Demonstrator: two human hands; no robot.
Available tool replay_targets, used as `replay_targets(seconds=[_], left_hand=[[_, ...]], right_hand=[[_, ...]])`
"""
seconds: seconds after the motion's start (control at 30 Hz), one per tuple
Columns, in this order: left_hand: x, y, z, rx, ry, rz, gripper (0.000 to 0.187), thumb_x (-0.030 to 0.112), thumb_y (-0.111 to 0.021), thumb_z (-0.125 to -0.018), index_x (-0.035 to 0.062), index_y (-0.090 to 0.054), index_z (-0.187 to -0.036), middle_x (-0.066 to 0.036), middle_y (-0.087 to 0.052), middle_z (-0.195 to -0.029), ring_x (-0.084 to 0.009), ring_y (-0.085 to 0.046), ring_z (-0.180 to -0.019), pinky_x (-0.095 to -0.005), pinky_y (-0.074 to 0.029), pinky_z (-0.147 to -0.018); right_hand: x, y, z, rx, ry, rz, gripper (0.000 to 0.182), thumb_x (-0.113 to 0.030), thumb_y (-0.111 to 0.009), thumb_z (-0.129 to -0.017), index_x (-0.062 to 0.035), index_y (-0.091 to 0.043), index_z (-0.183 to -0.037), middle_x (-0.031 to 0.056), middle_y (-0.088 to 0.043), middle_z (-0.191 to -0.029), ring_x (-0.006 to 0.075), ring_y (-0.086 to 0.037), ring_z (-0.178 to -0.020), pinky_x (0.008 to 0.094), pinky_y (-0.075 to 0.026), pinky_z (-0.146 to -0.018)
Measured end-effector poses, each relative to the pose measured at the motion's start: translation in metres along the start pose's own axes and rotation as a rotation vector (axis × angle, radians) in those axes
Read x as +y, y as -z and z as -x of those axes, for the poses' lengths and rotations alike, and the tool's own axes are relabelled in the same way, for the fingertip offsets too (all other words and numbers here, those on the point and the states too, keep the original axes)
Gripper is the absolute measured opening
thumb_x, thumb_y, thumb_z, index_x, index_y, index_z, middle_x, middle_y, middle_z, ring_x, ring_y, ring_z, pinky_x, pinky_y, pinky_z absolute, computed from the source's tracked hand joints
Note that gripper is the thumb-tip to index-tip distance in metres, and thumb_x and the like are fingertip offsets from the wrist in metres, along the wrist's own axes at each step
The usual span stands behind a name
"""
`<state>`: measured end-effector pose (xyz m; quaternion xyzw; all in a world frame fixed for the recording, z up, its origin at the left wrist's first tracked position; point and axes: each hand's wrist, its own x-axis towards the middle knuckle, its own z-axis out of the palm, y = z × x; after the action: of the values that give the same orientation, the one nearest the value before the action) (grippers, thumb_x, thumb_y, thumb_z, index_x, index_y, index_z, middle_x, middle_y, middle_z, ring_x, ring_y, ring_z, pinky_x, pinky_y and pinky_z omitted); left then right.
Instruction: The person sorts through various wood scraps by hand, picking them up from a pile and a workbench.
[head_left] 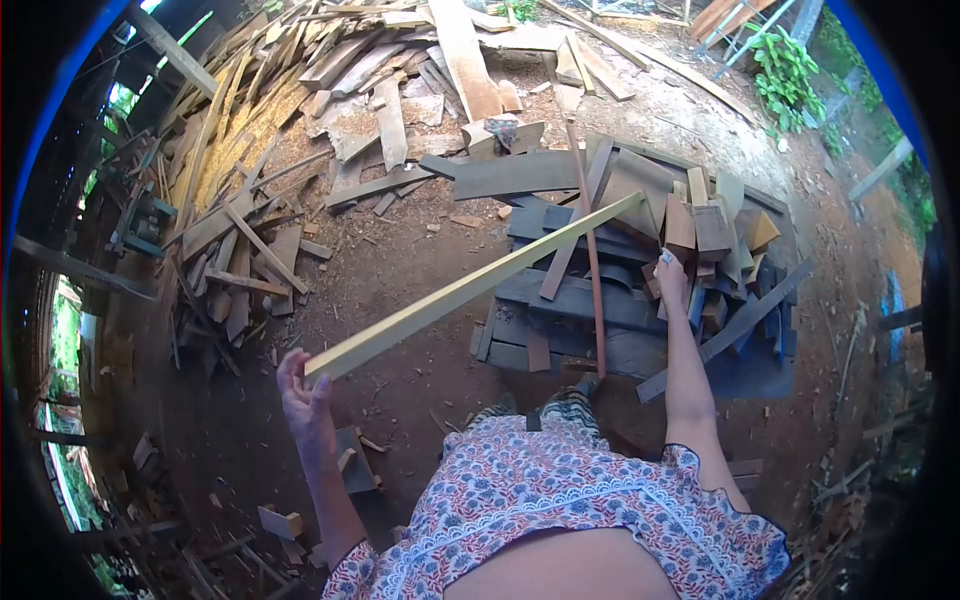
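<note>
A long, pale squared wooden batten point(470, 275) slants up across the view from lower left to upper right. My left hand point(308, 395) is at its near end, fingers and thumb on either side of the wood. The far end lies over the wood pile. Close below that far end, my right hand point(670, 275) is closed, with a small pale bit showing at the fingers. What it grips is too small to tell. Beside it are short wood blocks point(712, 228). A thin reddish-brown stick point(592, 265) crosses under the batten.
Dark planks point(560, 293) and offcuts are stacked before me. Another heap of scrap boards point(240, 240) lies at left, and more planks point(390, 120) with sawdust spread at the back. A leafy plant point(785, 80) grows at the far right.
</note>
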<state>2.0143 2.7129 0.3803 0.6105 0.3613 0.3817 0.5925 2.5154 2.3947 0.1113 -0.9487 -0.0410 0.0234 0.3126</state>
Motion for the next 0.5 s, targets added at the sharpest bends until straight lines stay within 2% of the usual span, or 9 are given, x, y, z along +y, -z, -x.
replay_targets(seconds=[0.03, 0.1, 0.17, 0.27, 0.3, 0.37, 0.4, 0.47, 0.5], left_hand=[[0.006, -0.006, 0.0, 0.012, -0.031, 0.029, 0.061, 0.011, -0.072, -0.078, 0.0057, -0.041, -0.13, -0.007, -0.044, -0.117, -0.016, -0.047, -0.109, -0.0288, -0.042, -0.093], [0.011, -0.009, -0.003, 0.001, -0.084, 0.065, 0.084, 0.01, -0.074, -0.072, 0.0049, -0.025, -0.14, -0.01, -0.04, -0.121, -0.0204, -0.044, -0.113, -0.0324, -0.038, -0.098], [0.015, -0.009, -0.005, -0.035, -0.166, 0.048, 0.089, 0.013, -0.074, -0.072, 0.005, -0.02, -0.143, -0.01, -0.04, -0.122, -0.0204, -0.044, -0.113, -0.0336, -0.038, -0.098], [0.017, -0.002, -0.01, -0.093, -0.292, 0.015, 0.097, 0.011, -0.077, -0.07, 0.0071, -0.015, -0.144, -0.011, -0.04, -0.123, -0.0217, -0.045, -0.116, -0.0347, -0.038, -0.099], [0.018, -0.001, -0.01, -0.16, -0.368, 0.0, 0.101, 0.008, -0.077, -0.069, 0.0091, -0.011, -0.145, -0.011, -0.039, -0.125, -0.0222, -0.045, -0.117, -0.0345, -0.038, -0.099], [0.021, -0.001, -0.008, -0.189, -0.402, 0.011, 0.103, 0.007, -0.077, -0.068, 0.0113, -0.009, -0.146, -0.012, -0.038, -0.126, -0.0229, -0.045, -0.117, -0.0354, -0.038, -0.1], [0.023, -0.002, -0.007, -0.221, -0.434, 0.023, 0.106, 0.006, -0.078, -0.068, 0.0135, -0.008, -0.147, -0.013, -0.038, -0.128, -0.0236, -0.046, -0.118, -0.0362, -0.038, -0.1], [0.025, -0.004, -0.006, -0.216, -0.46, 0.038, 0.108, 0.008, -0.079, -0.067, 0.0128, -0.007, -0.147, -0.013, -0.039, -0.128, -0.0256, -0.046, -0.118, -0.0388, -0.04, -0.1], [0.025, -0.005, -0.006, -0.201, -0.482, 0.043, 0.11, 0.011, -0.081, -0.066, 0.0122, -0.007, -0.147, -0.013, -0.04, -0.128, -0.0276, -0.046, -0.119, -0.0414, -0.041, -0.099]], right_hand=[[-0.012, 0.006, 0.013, -0.01, 0.013, 0.005, 0.037, -0.03, -0.047, -0.092, -0.0168, -0.056, -0.126, 0.0146, -0.068, -0.093, 0.0253, -0.065, -0.079, 0.0372, -0.05, -0.072], [-0.073, 0.038, 0.068, -0.171, 0.095, -0.27, 0.036, -0.027, -0.047, -0.094, -0.0129, -0.055, -0.127, 0.0063, -0.066, -0.083, 0.0119, -0.056, -0.063, 0.0285, -0.047, -0.061], [-0.135, 0.075, 0.133, -0.369, 0.287, -0.378, 0.034, -0.022, -0.048, -0.096, -0.0093, -0.055, -0.126, -0.0011, -0.058, -0.077, 0.0045, -0.044, -0.056, 0.0233, -0.041, -0.053], [-0.202, 0.12, 0.221, -0.677, 0.487, -0.561, 0.041, -0.013, -0.058, -0.088, -0.0196, -0.055, -0.128, 0.0091, -0.064, -0.095, 0.0106, -0.058, -0.079, 0.0261, -0.047, -0.072], [-0.222, 0.138, 0.248, -0.796, 0.478, -0.556, 0.045, -0.008, -0.062, -0.084, -0.0197, -0.056, -0.127, 0.0082, -0.063, -0.094, 0.0119, -0.058, -0.077, 0.0268, -0.048, -0.071], [-0.241, 0.155, 0.279, -0.805, 0.83, -0.431, 0.05, -0.001, -0.063, -0.079, -0.0191, -0.057, -0.125, 0.0084, -0.062, -0.088, 0.0164, -0.061, -0.075, 0.0281, -0.05, -0.068], [-0.248, 0.161, 0.29, -0.793, 0.827, -0.428, 0.05, -0.001, -0.063, -0.079, -0.0191, -0.057, -0.125, 0.0084, -0.062, -0.088, 0.0164, -0.061, -0.075, 0.0281, -0.05, -0.068], [-0.255, 0.169, 0.304, -0.814, 0.929, -0.263, 0.044, 0.005, -0.06, -0.079, -0.0057, -0.057, -0.121, 0.0099, -0.061, -0.085, 0.0177, -0.058, -0.07, 0.0286, -0.047, -0.065], [-0.252, 0.169, 0.304, -0.801, 0.922, -0.258, 0.044, 0.005, -0.06, -0.079, -0.0057, -0.057, -0.121, 0.0099, -0.061, -0.085, 0.0177, -0.058, -0.07, 0.0286, -0.047, -0.065]])
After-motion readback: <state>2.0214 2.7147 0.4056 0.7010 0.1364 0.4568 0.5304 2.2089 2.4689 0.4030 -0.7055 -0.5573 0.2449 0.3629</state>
